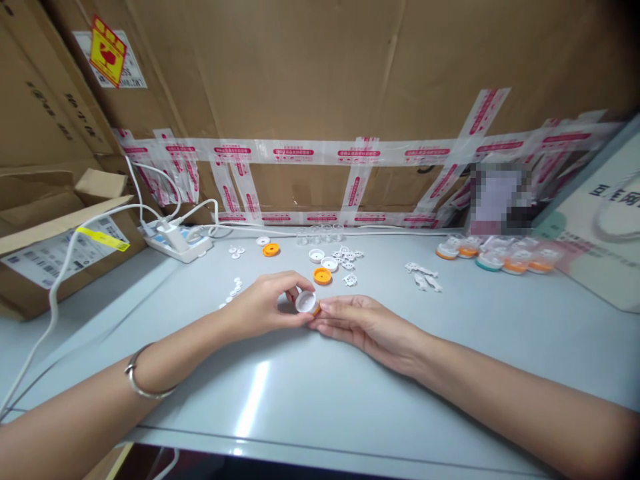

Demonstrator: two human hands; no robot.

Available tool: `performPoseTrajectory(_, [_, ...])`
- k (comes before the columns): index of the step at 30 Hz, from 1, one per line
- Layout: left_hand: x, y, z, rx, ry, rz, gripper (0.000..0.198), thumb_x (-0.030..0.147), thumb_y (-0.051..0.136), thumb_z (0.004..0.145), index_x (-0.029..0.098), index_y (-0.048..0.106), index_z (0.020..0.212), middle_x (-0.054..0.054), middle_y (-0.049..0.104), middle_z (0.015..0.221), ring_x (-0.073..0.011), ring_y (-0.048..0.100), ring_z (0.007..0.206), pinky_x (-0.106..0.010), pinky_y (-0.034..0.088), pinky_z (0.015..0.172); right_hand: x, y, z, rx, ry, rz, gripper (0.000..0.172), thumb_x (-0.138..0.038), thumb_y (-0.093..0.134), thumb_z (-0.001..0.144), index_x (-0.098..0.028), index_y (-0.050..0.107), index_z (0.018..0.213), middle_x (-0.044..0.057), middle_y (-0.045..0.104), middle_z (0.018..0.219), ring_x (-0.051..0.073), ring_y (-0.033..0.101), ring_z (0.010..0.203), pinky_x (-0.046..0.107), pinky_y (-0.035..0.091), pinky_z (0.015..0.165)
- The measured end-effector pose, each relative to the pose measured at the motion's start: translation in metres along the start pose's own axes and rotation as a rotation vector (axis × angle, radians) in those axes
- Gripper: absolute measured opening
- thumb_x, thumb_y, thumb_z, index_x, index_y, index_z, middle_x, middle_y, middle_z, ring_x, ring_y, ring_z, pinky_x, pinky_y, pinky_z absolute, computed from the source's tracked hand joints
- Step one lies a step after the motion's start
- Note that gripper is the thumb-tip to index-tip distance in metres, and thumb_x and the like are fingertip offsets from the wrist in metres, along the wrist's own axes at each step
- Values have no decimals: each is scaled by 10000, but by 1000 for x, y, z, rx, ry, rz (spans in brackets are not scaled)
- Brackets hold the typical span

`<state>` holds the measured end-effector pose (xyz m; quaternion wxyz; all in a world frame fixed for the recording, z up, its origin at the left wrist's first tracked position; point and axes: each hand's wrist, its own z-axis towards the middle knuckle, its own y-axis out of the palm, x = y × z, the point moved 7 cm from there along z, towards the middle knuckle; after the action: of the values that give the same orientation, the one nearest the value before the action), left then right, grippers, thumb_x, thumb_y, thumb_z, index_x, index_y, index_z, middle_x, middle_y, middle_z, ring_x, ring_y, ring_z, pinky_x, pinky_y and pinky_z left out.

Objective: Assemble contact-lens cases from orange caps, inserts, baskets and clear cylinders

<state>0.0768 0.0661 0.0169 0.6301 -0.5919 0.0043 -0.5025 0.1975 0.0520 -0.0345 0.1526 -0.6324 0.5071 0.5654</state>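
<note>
Above the middle of the table, my left hand (273, 303) pinches a small round white piece (306, 302) between thumb and fingers. Behind its rim shows an orange part (317, 308), which the fingertips of my right hand (363, 323) grip from the right. The two parts touch; whether they are joined I cannot tell. Just beyond the hands lie an orange round base (323, 276), white rings (329, 265) and several small white cut-out pieces (349, 256). Farther left, another orange base (271, 249) sits beside a white ring (263, 241).
Clear cups (320, 235) stand at the back. White elongated parts (424, 277) lie right of centre; domed pieces with coloured bases (495, 255) cluster at the back right. Small white pieces (233, 291) lie left. A power strip (179, 243) with cables and an open carton (65, 240) occupy the left side.
</note>
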Motion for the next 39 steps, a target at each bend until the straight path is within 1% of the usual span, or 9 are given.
performPoseTrajectory(3, [6, 5, -2, -58, 7, 38, 240, 291, 609, 763, 190, 571, 978, -22, 612, 894, -121, 567, 742, -239, 451, 713, 1, 2, 0, -42, 43, -71, 215, -314, 676, 721, -132, 708, 830, 54, 697, 806, 114, 651, 821, 251, 466, 902])
performPoseTrajectory(7, [8, 11, -6, -125, -9, 92, 224, 242, 592, 752, 197, 575, 970, -15, 604, 880, -118, 556, 722, -219, 436, 665, -26, -16, 2, -4, -44, -578, 273, -376, 673, 695, -129, 695, 809, 34, 681, 750, 125, 631, 704, 279, 503, 758])
performPoseTrajectory(10, [7, 15, -7, -143, -16, 141, 220, 230, 588, 740, 198, 580, 958, -15, 600, 871, -123, 556, 727, -217, 423, 648, -76, -57, -7, 231, -169, -1036, 267, -410, 604, 736, -167, 682, 813, 36, 684, 749, 162, 615, 676, 289, 472, 641])
performPoseTrajectory(13, [6, 19, -6, -145, -30, 159, 199, 267, 585, 759, 194, 579, 945, -20, 594, 870, -128, 556, 730, -216, 418, 640, -128, -110, -27, 610, -225, -1435, 220, -409, 622, 704, -194, 662, 726, 48, 676, 738, 205, 602, 694, 313, 429, 633])
performPoseTrajectory(18, [9, 22, -6, -157, -23, 177, 346, 435, 610, 767, 193, 561, 1010, -31, 592, 891, -148, 557, 754, -237, 422, 660, -136, -165, -28, 596, -107, -1482, 223, -353, 636, 660, -214, 678, 828, 58, 678, 815, 222, 597, 700, 335, 432, 638])
performPoseTrajectory(24, [15, 10, -8, -52, 16, 135, 501, 510, 632, 724, 192, 523, 1096, -63, 578, 1025, -164, 563, 831, -272, 442, 753, -117, -189, -12, 534, -93, -1409, 255, -426, 667, 607, -193, 672, 710, 77, 682, 747, 232, 594, 695, 347, 433, 647])
performPoseTrajectory(33, [20, -7, -8, 111, 70, 74, 332, 387, 590, 808, 195, 553, 1076, -71, 591, 1034, -160, 557, 870, -280, 449, 782, -108, -173, -9, 443, -57, -1198, 316, -450, 729, 543, -167, 629, 644, 56, 678, 635, 161, 587, 574, 262, 420, 520])
performPoseTrajectory(36, [22, -13, -8, 175, 81, 47, 281, 340, 577, 827, 183, 571, 1060, -66, 605, 1029, -158, 552, 891, -267, 443, 760, -117, -142, -14, 419, -198, -1031, 319, -457, 709, 596, -166, 621, 693, 54, 674, 690, 157, 592, 639, 258, 427, 576])
performPoseTrajectory(39, [19, -16, -6, 208, 0, -63, 210, 306, 522, 861, 191, 607, 1015, -52, 630, 999, -155, 564, 883, -258, 445, 708, -124, -90, -19, 423, -389, -941, 335, -480, 689, 630, -180, 601, 750, 35, 663, 720, 152, 598, 694, 258, 444, 632])
